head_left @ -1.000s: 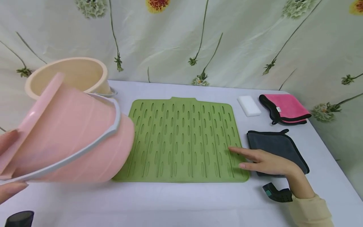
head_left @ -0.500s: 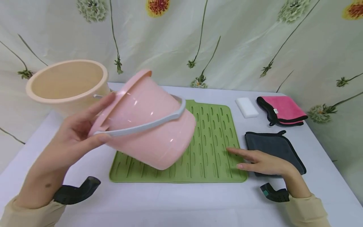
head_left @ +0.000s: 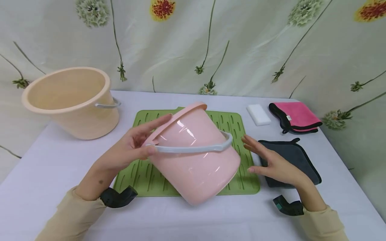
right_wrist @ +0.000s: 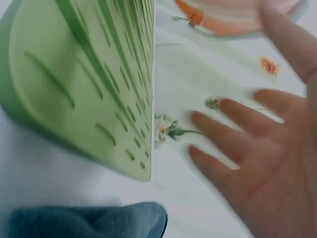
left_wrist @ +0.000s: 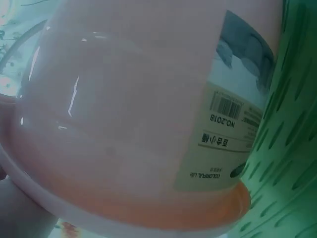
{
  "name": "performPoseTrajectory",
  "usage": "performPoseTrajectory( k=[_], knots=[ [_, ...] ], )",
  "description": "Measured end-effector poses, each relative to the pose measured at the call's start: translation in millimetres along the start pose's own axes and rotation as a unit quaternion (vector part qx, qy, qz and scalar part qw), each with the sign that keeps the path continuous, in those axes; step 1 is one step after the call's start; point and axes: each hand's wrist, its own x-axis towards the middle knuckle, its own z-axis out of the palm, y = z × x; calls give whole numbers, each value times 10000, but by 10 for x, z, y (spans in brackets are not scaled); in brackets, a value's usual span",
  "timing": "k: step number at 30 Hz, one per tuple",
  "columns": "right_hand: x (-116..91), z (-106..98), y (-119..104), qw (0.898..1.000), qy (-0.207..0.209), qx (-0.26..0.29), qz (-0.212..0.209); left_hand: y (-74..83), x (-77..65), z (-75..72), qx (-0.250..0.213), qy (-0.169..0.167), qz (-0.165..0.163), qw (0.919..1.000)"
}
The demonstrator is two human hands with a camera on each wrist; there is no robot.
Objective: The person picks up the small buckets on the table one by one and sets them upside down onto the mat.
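A pink bucket (head_left: 196, 160) with a pale grey handle (head_left: 193, 149) is held tilted above the green ribbed mat (head_left: 135, 177). My left hand (head_left: 129, 144) grips its rim, thumb near the handle's end. A printed label (left_wrist: 223, 109) shows on the bucket's side in the left wrist view. To the right of the bucket my right hand (head_left: 272, 162) is raised, fingers spread and touching nothing. That palm also appears in the right wrist view, facing the bucket's side. A folded dark grey cloth (head_left: 294, 160) lies just beyond this hand.
A larger cream bucket (head_left: 99, 120) stands upright at the back left of the white-covered table (head_left: 169, 221). A white sponge-like block (head_left: 258, 114) and a folded pink cloth with black edging (head_left: 297, 115) lie at the back right. A flower-printed curtain (head_left: 181, 50) hangs behind.
My left hand has carried the pink bucket from the left edge to over the mat's middle. The right hand has lifted off the mat's right side, fingers now raised.
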Motion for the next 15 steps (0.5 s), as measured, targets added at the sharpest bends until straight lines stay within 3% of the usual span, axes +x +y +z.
performPoseTrajectory(
  k=[4, 8, 15],
  knots=[
    [58, 41, -122, 9961, 505, 200, -700, -88, 33, -3, -441, -10, -120, 9990],
    [127, 110, -219, 9868, 578, 669, -1357, -160, 77, 8, -898, -29, -25, 9959],
    [249, 162, -362, 9748, 675, 1333, -1656, -297, 132, -7, -1718, 117, 268, 9847]
  ],
)
